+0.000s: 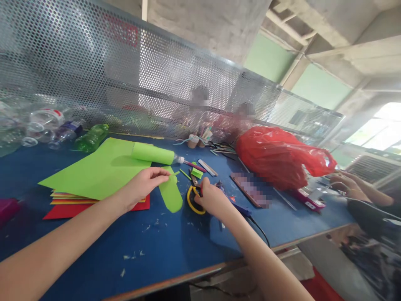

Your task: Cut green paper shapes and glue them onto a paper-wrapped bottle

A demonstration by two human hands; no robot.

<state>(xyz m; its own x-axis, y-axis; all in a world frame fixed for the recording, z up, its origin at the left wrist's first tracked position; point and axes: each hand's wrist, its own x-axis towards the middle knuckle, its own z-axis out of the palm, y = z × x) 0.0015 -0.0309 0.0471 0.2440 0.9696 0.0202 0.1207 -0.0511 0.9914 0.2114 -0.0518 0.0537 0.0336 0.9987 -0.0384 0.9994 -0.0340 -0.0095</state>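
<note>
My left hand (145, 186) is pinched at the fingertips on a thin strip of green paper (174, 173). Just under it on the blue table lies a long green paper piece (171, 195) with a rounded end. My right hand (213, 198) has its fingers closed at the handles of scissors (189, 200) with yellow and black grips, blades pointing away from me. Beyond my hands, a bottle wrapped in green paper (153, 154) rests on its side across a large green sheet (103, 169). A small folded green scrap (196, 172) sits near the blade tips.
Red and yellow sheets (70, 211) are stacked under the green one. Plastic bottles (94, 138) stand or lie at back left. A blue glue gun (238, 205) with a cable, a phone (250, 190) and a red bag (275, 156) are to the right. Another person's hand (344, 184) is far right.
</note>
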